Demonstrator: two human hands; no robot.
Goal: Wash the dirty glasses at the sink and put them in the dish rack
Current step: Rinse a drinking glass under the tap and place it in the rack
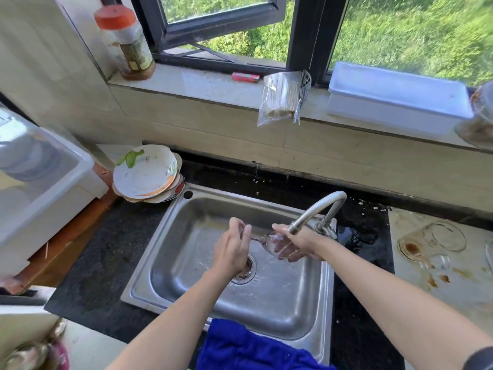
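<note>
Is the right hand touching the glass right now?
Touching. In the head view the right hand cups the glass, fingers curled under its bowl.

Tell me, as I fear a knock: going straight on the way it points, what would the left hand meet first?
The left hand would probably meet the sink, at its far wall; the tap sits to its right. Depth is unclear.

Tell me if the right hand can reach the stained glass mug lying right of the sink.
Likely yes, once freed: the right hand grips a clear stemmed glass, and bare counter lies between it and the stained glass mug.
</note>
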